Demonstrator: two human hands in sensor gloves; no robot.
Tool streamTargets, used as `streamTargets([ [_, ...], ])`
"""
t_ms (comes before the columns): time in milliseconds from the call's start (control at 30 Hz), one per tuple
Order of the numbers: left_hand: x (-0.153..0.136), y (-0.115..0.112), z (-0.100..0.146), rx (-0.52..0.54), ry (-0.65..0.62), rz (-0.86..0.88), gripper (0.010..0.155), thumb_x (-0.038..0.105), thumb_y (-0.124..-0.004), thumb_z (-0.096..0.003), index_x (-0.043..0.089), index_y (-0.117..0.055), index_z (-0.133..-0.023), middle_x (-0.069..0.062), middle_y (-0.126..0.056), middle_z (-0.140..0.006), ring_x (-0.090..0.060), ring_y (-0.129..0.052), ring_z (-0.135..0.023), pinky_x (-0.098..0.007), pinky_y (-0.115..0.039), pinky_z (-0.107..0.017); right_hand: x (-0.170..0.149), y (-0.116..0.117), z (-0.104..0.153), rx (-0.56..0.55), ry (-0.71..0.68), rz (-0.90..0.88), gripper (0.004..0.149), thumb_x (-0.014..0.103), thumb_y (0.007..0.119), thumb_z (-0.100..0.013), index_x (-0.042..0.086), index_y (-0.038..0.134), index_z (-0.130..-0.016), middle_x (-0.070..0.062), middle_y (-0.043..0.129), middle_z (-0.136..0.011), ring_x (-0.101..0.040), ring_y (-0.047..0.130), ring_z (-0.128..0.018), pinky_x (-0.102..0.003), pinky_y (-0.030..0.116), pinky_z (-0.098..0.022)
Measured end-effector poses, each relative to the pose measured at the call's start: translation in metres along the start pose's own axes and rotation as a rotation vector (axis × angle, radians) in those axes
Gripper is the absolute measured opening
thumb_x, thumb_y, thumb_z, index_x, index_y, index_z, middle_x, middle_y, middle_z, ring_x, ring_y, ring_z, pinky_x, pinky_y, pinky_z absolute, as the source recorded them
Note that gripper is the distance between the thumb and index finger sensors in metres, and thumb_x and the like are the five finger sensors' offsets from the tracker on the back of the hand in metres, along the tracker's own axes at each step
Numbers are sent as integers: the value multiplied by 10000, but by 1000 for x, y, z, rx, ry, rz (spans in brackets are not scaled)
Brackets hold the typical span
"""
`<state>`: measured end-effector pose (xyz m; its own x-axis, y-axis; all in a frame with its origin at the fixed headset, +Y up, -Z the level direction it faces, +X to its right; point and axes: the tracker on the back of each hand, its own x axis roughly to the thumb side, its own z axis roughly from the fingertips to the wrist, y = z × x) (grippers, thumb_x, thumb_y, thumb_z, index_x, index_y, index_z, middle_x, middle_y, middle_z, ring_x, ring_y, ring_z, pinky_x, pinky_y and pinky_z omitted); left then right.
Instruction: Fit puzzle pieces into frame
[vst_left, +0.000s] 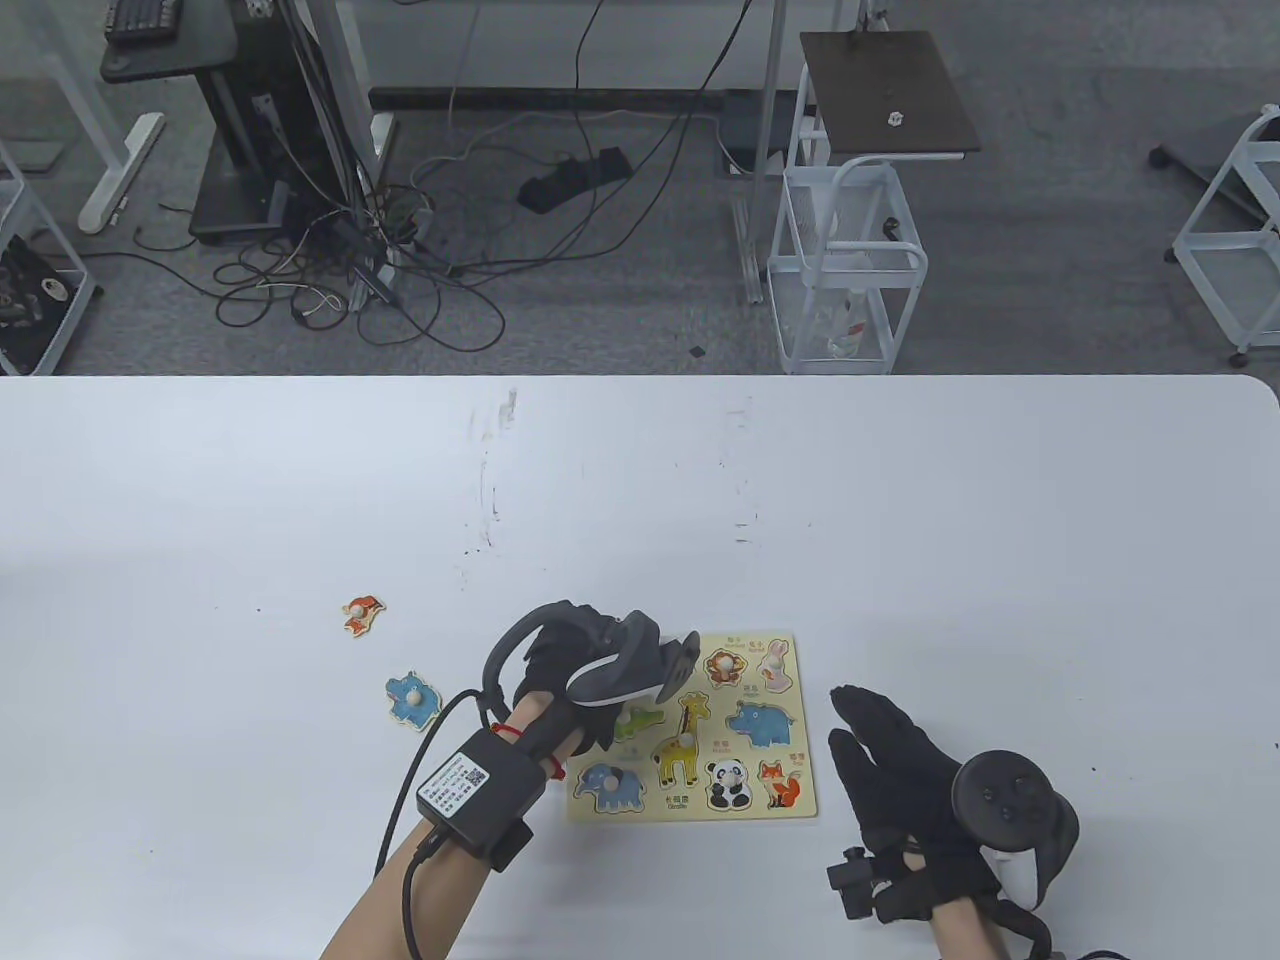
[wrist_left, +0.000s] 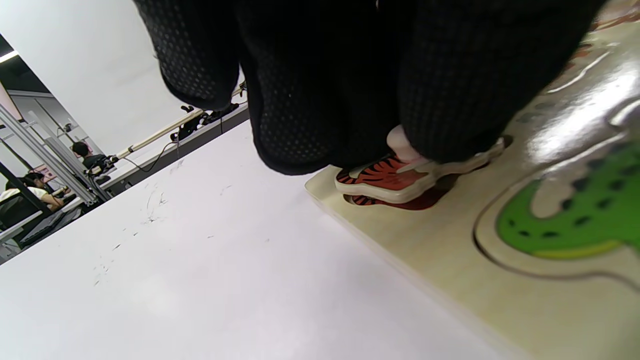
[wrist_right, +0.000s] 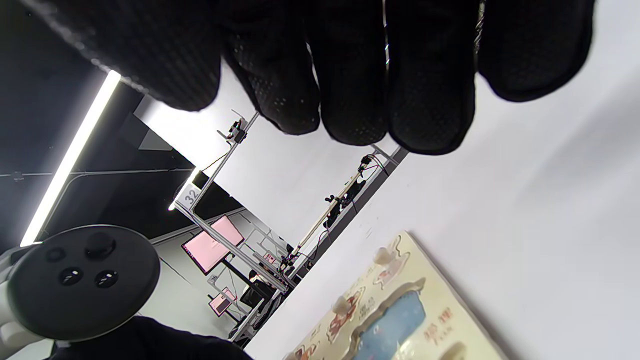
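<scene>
Loose fox piece (vst_left: 363, 613) and blue piece (vst_left: 412, 697) wait left of frame (vst_left: 795, 808). Left hand (vst_left: 570, 660) pinches tiger piece (wrist_left: 395, 180) by knob, tilted over far-left recess for seating. Right hand (vst_left: 890, 770) released, flat on table, right of frame.

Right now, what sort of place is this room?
Probably a lab or workshop for recording hand motion. Tangled cables cover the floor beyond the white table, a wire cart stands nearby, and metal rigs with a screen fill the background.
</scene>
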<state>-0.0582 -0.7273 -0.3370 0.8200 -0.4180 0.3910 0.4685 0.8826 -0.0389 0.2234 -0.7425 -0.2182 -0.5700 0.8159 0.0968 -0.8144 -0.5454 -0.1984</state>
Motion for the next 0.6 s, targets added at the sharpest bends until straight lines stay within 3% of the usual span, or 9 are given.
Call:
streamTargets([
  [367, -1, -3, 0, -9, -2, 32, 458, 440, -947, -360, 388, -913, -814, 60, -1030, -823, -147, -1091, -692, -440, -808, -670, 0, 0, 0, -2, 1, 0, 580, 482, 801, -412, 144, 856, -881, -162, 837, -896, -487, 937, -693, -663, 710, -514],
  [600, -25, 0, 22, 21, 43, 33, 500, 446, -932, -363, 382, -880, -856, 51, -986, -876, -159, -1065, -727, -447, -789, -683, 0, 0, 0, 1, 4, 0, 586, 482, 802, -411, 142, 850, -886, -161, 837, -896, -486, 939, -689, -664, 710, -513],
])
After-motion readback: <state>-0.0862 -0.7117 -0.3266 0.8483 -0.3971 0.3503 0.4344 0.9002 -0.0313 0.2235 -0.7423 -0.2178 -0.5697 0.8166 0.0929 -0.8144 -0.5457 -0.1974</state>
